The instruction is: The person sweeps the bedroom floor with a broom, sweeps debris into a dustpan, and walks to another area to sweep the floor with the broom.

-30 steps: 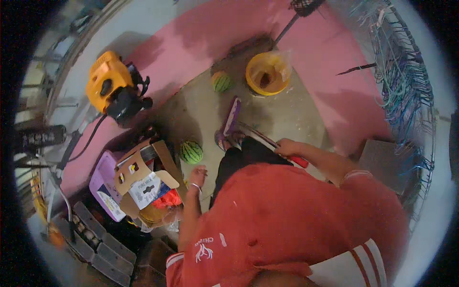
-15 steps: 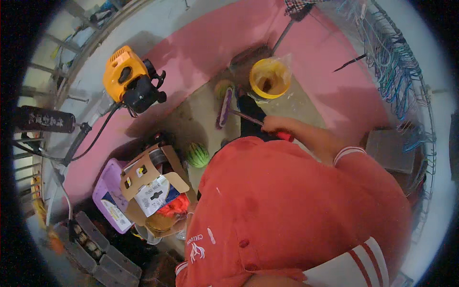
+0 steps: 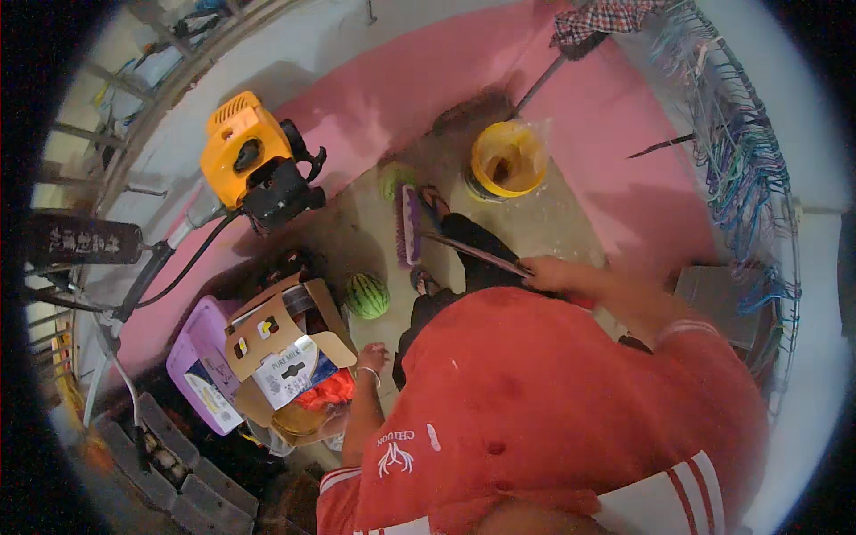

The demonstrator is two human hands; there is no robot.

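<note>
A push broom with a purple bristle head [image 3: 409, 225] stands on the floor ahead, its long thin handle slanting back to me. My right hand [image 3: 551, 273] is closed round that handle in front of my belly. My left hand [image 3: 373, 355], with a light band at the wrist, hangs beside the open carton [image 3: 252, 339]; its fingers look curled, and nothing shows in them. A striped watermelon [image 3: 366, 295] lies on the floor just beyond it. Another green melon [image 3: 397, 179] sits behind the broom head, partly covered by it.
A yellow bucket [image 3: 508, 160] with a plastic liner stands by the pink wall. At the left are a purple basket [image 3: 198, 352], grey blocks [image 3: 209, 499] and an orange engine tool [image 3: 254, 160]. Hangers [image 3: 749, 178] crowd the right side above a grey box [image 3: 718, 299].
The broom head has shifted slightly left and nearer, and my right hand has moved right and nearer with the handle. My left hand has come into view beside the carton.
</note>
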